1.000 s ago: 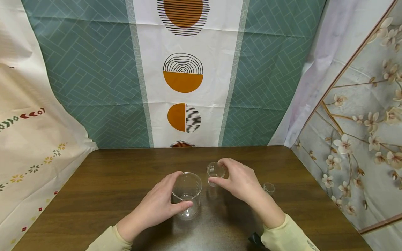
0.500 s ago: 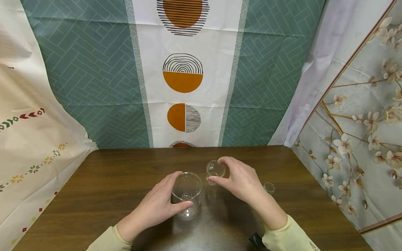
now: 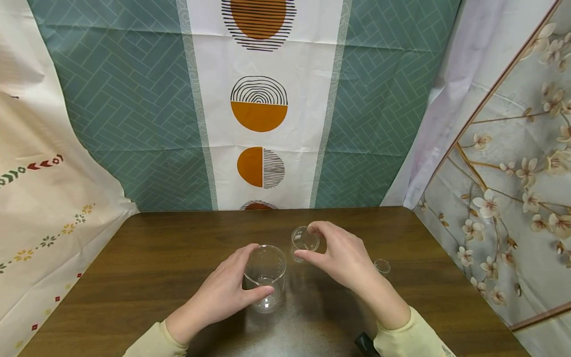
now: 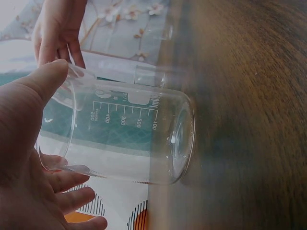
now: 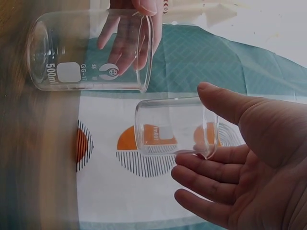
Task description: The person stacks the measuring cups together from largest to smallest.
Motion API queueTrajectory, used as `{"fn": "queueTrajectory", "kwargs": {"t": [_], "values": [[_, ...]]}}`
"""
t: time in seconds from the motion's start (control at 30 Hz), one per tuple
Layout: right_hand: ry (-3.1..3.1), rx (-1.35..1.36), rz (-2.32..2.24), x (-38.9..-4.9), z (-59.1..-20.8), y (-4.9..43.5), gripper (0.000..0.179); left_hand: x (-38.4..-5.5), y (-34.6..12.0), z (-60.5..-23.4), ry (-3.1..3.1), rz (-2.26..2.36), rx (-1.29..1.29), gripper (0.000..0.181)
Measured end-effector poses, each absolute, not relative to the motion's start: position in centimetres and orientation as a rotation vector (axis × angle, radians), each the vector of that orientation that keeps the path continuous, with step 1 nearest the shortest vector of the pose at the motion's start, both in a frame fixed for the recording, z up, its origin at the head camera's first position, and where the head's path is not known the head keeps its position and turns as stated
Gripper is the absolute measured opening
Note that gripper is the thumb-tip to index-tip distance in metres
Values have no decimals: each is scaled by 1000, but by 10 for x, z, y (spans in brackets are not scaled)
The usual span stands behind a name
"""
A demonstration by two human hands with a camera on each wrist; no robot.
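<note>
A pale sheen (soft-edged) brightens the near tabletop (image 3: 292,331)

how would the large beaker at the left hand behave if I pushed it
Pushed low, the large beaker would probably slide rather than tip, given its broad base. It's likely stiff but fragile, as its clear walls look like glass.

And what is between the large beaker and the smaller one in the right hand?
Nothing: in the head view, only a narrow strip of bare table shows between the large beaker and the smaller beaker in the right hand.
</note>
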State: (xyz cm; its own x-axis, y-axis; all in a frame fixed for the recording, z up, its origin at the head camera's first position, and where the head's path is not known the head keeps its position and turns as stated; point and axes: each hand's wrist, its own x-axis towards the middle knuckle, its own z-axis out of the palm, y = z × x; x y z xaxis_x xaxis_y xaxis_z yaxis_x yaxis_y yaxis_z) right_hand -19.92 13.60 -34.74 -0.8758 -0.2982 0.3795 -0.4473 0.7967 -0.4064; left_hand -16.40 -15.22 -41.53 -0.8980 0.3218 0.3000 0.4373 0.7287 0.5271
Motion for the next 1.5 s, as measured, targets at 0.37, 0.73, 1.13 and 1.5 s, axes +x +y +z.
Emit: {"fn": "queueTrajectory", "kwargs": {"t": [0.37,0.73,1.13,1.5], "values": [[-2664,603,750,-196,-346,134,52,-164,-152,-416,-2741,-902,-614,98],[-2637,631,757,-193,-345,132,53,-166,-151,-417,-2722,-898,-627,93],[-2625,639,776,-189,-342,129,53,-165,-152,-417,-2727,-901,-618,92],[-2626,657,831,-191,-341,122,53,-168,-155,-416,-2767,-916,-599,97]]}}
